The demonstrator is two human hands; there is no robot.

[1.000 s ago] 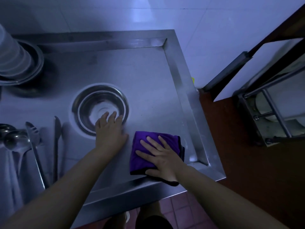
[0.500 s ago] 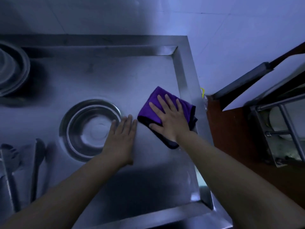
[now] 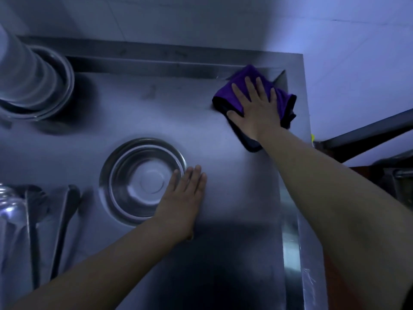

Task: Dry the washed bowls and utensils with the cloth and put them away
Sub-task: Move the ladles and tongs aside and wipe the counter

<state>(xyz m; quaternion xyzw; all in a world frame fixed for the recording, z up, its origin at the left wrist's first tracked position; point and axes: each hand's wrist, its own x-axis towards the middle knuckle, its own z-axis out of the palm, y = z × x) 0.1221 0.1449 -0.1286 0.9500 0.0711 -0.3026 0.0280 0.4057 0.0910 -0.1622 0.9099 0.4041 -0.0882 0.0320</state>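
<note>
— Pressing down on the purple cloth is the right hand, fingers lying straight and spread over it; the cloth is sitting in the far right corner of the steel surface, against the raised rim.

— And the left hand?

— It is lying flat on the surface, fingers straight and together, holding nothing. Its fingertips are reaching just beside the rim of the steel bowl, which is sitting upright near the middle, well apart from the cloth.

— What is lying around them?

— Utensils are lying at the left edge, blurred, so I cannot tell each kind. At the far left a stack of bowls is standing. To the right, beyond the rim, a dark frame is showing against the pale wall.

— Is anything standing between the bowl and the cloth?

— Only bare metal is showing there.
</note>
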